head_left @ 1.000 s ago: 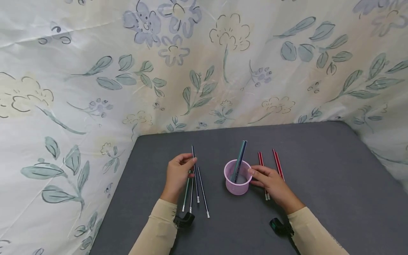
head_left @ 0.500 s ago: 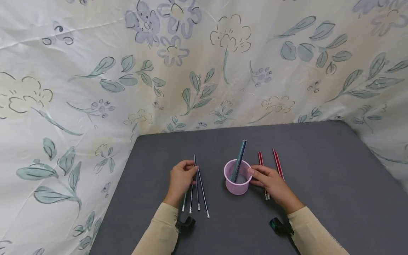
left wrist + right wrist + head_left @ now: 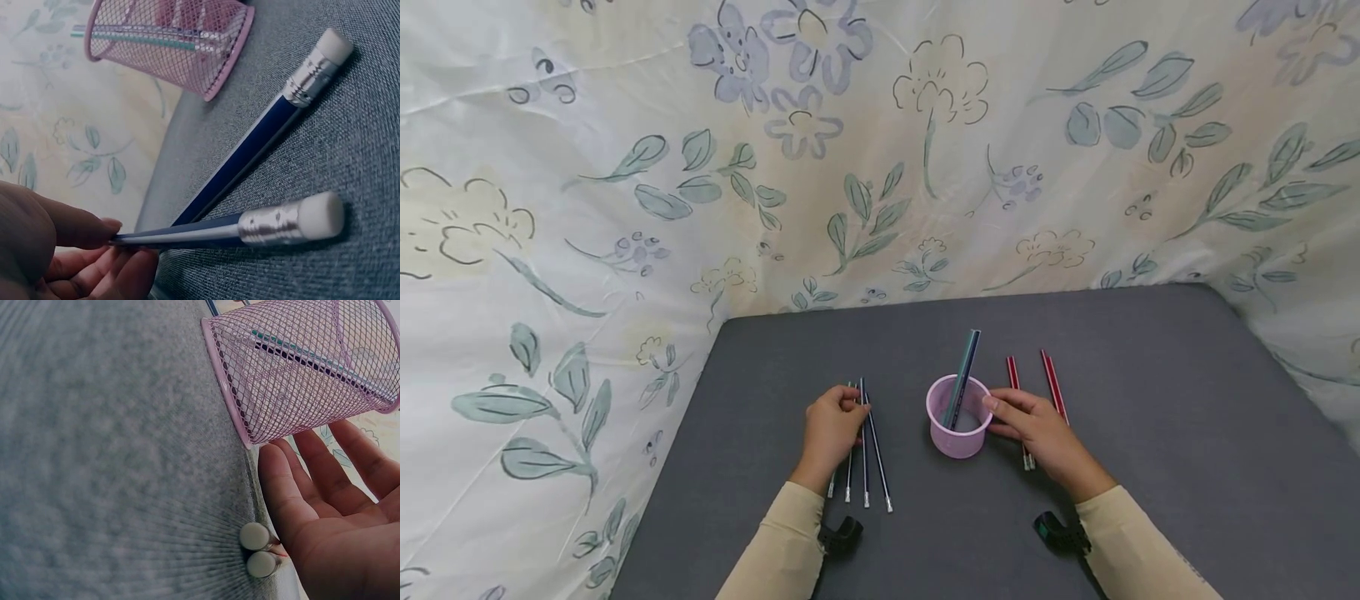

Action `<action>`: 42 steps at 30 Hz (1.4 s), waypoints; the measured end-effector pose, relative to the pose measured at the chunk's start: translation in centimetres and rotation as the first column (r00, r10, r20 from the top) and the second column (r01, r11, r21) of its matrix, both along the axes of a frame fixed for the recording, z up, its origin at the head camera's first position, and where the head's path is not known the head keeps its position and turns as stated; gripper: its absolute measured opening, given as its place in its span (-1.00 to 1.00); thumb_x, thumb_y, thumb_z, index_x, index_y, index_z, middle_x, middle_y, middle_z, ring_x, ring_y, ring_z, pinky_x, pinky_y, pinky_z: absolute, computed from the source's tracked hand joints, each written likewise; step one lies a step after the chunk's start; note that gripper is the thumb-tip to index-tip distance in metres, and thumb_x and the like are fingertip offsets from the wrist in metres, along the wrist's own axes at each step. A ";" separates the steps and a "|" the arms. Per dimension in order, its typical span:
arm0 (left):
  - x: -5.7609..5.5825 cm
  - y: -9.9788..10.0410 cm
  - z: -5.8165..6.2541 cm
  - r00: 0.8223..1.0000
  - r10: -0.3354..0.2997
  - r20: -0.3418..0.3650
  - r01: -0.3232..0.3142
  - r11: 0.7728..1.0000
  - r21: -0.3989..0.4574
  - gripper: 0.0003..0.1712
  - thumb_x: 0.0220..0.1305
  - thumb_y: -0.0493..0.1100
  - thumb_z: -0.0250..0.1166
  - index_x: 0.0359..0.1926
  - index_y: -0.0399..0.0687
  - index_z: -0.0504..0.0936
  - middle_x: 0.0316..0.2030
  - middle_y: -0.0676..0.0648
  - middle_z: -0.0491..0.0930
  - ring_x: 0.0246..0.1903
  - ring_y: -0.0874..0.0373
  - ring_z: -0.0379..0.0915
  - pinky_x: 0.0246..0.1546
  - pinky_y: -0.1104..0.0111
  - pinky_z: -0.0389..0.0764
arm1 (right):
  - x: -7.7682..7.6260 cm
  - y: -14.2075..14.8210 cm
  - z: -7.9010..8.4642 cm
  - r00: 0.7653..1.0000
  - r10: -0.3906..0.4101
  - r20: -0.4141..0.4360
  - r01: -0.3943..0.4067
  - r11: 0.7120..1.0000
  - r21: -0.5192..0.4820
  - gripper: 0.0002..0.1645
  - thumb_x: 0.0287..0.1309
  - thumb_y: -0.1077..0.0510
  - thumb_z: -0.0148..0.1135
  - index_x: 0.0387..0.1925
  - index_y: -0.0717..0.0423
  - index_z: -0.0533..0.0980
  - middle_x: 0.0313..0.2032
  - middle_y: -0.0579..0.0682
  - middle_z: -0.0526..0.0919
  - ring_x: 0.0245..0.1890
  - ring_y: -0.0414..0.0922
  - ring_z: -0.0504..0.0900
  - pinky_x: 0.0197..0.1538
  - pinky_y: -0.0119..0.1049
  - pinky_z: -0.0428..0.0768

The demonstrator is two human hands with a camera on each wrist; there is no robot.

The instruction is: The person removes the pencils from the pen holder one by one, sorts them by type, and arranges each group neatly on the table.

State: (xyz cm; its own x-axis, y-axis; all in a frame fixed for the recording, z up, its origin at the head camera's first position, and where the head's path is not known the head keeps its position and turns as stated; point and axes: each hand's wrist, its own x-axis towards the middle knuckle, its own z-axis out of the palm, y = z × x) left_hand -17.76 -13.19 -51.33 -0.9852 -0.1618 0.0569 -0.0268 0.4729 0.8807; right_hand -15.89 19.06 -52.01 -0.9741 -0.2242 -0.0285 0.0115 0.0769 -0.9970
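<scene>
My left hand [image 3: 832, 429] pinches a dark blue pencil [image 3: 200, 234] between thumb and fingers, its white eraser end low over the cloth. Close on its right lies another dark blue pencil [image 3: 881, 468]; two more pencils lie partly under the hand, including a green one [image 3: 831, 487]. A pink mesh pencil cup [image 3: 957, 442] stands upright in the middle, with a green pencil and a dark blue pencil [image 3: 972, 354] leaning in it. My right hand [image 3: 1041, 429] touches the cup's right side with extended fingers [image 3: 319, 465].
Red pencils [image 3: 1054, 385] lie to the right of the cup, partly under my right hand; two white erasers [image 3: 255, 536] show beside that palm. Dark grey cloth [image 3: 1180, 400] covers the table. A floral curtain [image 3: 880, 125] hangs along the back and left.
My left hand has moved toward me and slightly right, drawing the dark blue pencil back so its eraser end sits nearer me. The right hand and the cup have stayed put.
</scene>
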 end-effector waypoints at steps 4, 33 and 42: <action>0.1 -0.1 0.0 1.000 0.018 -0.012 -0.019 0.998 -0.067 -0.73 0.31 -0.35 0.52 0.01 -0.32 0.76 -0.45 0.00 0.69 -0.62 0.17 0.56 -0.63 0.29 0.68 | 0.1 -0.1 -0.1 1.000 -0.002 -0.007 0.002 1.000 -0.005 -0.44 0.65 0.07 0.23 0.35 0.48 0.51 0.28 0.39 0.59 0.26 0.25 0.64 0.22 -0.10 0.66; 0.5 -0.4 1.2 0.991 -0.114 -0.069 0.121 0.988 0.096 -0.71 0.50 -0.27 0.44 0.15 -0.27 0.74 -0.25 -0.09 0.72 -0.46 -0.11 0.71 -0.41 0.12 0.80 | 0.8 -0.6 -0.7 1.000 -0.020 -0.002 0.020 1.000 0.015 -0.42 0.64 0.00 0.25 0.32 0.44 0.55 0.27 0.37 0.61 0.25 0.26 0.65 0.21 -0.12 0.67; 0.3 0.9 2.1 0.969 -0.179 -0.171 0.208 0.964 0.168 -0.80 0.50 -0.27 0.43 0.08 -0.18 0.78 -0.19 -0.08 0.72 -0.26 -0.15 0.72 -0.33 0.17 0.81 | 0.5 -0.2 -0.8 1.000 -0.010 -0.007 0.010 1.000 0.023 -0.42 0.64 -0.01 0.25 0.32 0.42 0.55 0.27 0.36 0.61 0.24 0.25 0.65 0.21 -0.11 0.67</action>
